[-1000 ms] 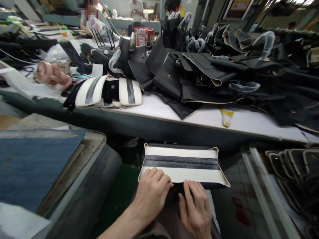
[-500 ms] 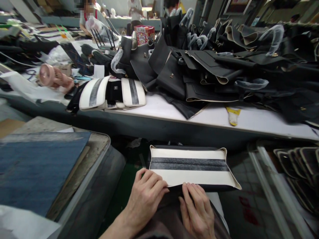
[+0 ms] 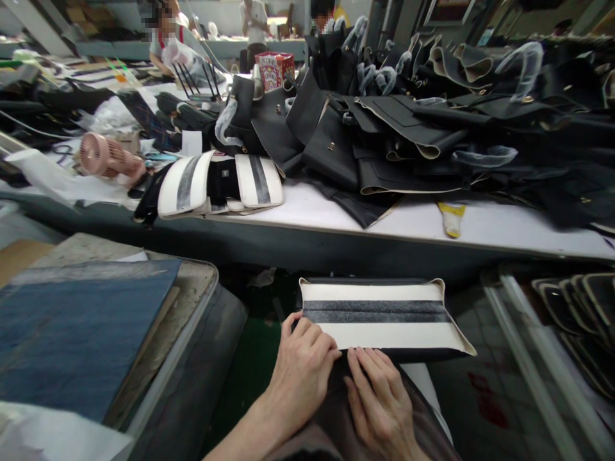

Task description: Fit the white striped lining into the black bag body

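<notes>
A rectangular bag panel [image 3: 384, 317], cream with a dark grey stripe along its middle and a black underside, lies across my lap below the table edge. My left hand [image 3: 300, 374] presses its near left edge with curled fingers. Right beside it, my right hand [image 3: 379, 400] lies flat on the dark material at the panel's near edge, fingers pointing away from me. Both hands touch the piece; neither lifts it.
A white worktable [image 3: 336, 214] carries a heap of black bag parts [image 3: 408, 134], two similar striped panels [image 3: 221, 182], a pink fan [image 3: 103, 157] and a yellow-handled tool [image 3: 451, 218]. A blue-topped bench [image 3: 81, 320] stands at left, stacked black pieces [image 3: 576, 314] at right. People stand far behind.
The view has drifted so the panel sits further right and slightly higher. My left hand has slid up along the panel's near left edge; the right hand stays in place.
</notes>
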A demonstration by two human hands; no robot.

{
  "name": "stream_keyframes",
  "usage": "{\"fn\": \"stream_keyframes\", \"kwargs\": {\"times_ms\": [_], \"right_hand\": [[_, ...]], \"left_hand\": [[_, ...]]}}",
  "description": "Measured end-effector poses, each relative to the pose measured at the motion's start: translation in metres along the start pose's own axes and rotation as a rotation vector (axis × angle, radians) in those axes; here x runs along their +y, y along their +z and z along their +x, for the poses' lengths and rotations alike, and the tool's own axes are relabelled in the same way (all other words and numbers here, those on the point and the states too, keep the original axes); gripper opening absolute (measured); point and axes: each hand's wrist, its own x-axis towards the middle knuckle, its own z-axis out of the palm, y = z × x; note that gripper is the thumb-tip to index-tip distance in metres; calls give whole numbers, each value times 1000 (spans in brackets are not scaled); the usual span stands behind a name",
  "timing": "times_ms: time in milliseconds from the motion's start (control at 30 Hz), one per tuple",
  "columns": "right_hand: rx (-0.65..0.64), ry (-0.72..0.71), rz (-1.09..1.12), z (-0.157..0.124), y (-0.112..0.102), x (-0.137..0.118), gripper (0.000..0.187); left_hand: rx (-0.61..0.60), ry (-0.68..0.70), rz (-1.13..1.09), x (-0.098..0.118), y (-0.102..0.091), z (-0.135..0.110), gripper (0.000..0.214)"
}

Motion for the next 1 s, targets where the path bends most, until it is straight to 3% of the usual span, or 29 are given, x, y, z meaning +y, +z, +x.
{"fn": "stream_keyframes", "kwargs": {"times_ms": [167, 267, 533, 633, 733, 867, 1000], "right_hand": [[-51, 0, -39, 0, 1, -3, 48], [-70, 4, -51, -2, 0, -4, 51], [-58, 19, -24, -2, -3, -6, 53], [-75, -43, 34, -2, -3, -7, 51], [-127, -97, 46, 0, -1, -10, 50], [-148, -63, -27, 6, 2, -15, 43], [-147, -13, -43, 13, 4, -18, 40]], "left_hand": [[96, 8, -108, -9, 5, -11, 9], [158, 26, -173, -24, 1, -22, 25], [100, 183, -164, -48, -5, -31, 7], [58, 186, -222, -51, -4, -27, 7], [40, 115, -315, -48, -5, -24, 8], [33, -51, -387, -38, -2, -22, 10], [106, -152, -410, -27, 7, -22, 10]]}}
